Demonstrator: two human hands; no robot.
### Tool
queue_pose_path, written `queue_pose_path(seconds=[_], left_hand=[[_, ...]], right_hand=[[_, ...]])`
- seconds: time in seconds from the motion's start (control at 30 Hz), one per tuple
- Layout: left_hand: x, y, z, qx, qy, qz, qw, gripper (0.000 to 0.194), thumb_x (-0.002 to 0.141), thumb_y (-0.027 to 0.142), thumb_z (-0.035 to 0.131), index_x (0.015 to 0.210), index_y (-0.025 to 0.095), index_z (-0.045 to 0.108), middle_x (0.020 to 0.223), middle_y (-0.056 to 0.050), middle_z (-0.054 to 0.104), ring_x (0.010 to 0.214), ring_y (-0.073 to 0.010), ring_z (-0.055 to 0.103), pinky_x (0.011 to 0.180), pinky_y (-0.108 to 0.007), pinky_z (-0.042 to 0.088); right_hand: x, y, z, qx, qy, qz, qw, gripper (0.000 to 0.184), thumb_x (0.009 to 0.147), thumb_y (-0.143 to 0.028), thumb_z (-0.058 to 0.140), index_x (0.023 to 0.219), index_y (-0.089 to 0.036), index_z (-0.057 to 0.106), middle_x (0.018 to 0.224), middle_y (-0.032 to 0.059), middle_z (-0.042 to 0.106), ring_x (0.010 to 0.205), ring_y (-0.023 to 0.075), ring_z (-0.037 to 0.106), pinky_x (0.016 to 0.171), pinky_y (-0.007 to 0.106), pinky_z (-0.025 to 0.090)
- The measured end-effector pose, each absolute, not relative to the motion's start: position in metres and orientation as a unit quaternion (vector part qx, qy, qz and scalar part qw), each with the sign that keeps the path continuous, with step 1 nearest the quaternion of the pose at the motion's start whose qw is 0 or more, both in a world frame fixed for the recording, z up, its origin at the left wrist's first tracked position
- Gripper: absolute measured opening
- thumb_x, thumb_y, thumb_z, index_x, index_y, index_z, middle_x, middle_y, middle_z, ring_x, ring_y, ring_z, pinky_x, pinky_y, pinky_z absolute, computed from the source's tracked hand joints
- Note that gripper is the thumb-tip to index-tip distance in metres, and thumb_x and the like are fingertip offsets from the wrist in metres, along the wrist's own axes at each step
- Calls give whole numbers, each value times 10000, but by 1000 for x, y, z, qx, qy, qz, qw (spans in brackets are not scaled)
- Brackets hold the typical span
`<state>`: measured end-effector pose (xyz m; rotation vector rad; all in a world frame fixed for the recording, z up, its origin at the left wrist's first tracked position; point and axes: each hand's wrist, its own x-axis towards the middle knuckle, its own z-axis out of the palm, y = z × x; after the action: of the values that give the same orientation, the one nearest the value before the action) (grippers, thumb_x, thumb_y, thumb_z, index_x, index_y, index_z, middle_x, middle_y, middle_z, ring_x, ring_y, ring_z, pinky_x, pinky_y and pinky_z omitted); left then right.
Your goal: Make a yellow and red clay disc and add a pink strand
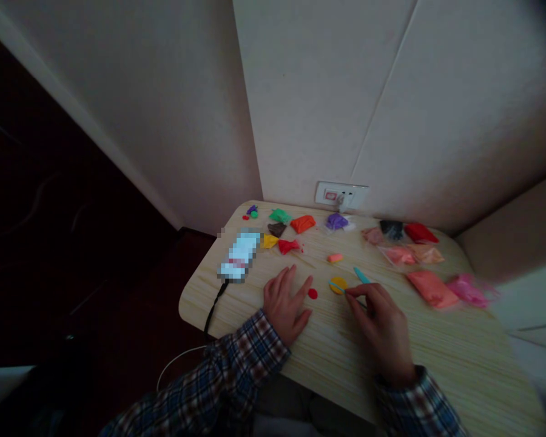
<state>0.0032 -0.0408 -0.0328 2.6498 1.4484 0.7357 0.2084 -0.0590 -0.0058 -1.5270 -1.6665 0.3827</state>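
My left hand lies flat on the light wooden table with its fingers spread, holding nothing. A small red clay disc sits just right of its fingertips. My right hand is pinched on a thin teal modelling tool, whose tip touches a flat yellow clay disc. A second teal tool lies just beyond that disc. A small pink-and-orange clay lump rests farther back.
Several small bags of coloured clay lie along the back: green, orange, purple, red, pink. A phone with a black cable lies at the left edge. A wall socket is behind.
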Motion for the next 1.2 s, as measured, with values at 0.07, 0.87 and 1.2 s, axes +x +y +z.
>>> queue_pose_path(seconds=[0.07, 0.87, 1.2], left_hand=[[2, -40, -32, 848, 472, 242, 22, 594, 828, 413, 496, 1390, 252, 392, 1494, -137, 252, 1325, -332, 285, 993, -486, 287], [9, -41, -22, 873, 431, 228, -32, 380, 871, 335, 452, 1215, 231, 577, 1340, -136, 494, 1284, -307, 368, 993, -512, 260], [9, -42, -19, 872, 444, 202, -35, 379, 865, 342, 471, 1217, 246, 575, 1375, -154, 446, 1311, -324, 329, 986, -526, 261]], right_hand=[[208, -59, -5, -607, -660, 149, 416, 147, 882, -312, 490, 827, -209, 578, 793, 36, 556, 650, 169, 479, 575, 303, 399], [206, -61, 0, -605, -650, 158, 432, 95, 875, -252, 503, 827, -213, 575, 819, 32, 573, 675, 167, 497, 578, 294, 401], [206, -61, 1, -602, -654, 156, 431, 91, 876, -245, 505, 826, -208, 572, 814, 30, 567, 670, 163, 492, 581, 293, 398]])
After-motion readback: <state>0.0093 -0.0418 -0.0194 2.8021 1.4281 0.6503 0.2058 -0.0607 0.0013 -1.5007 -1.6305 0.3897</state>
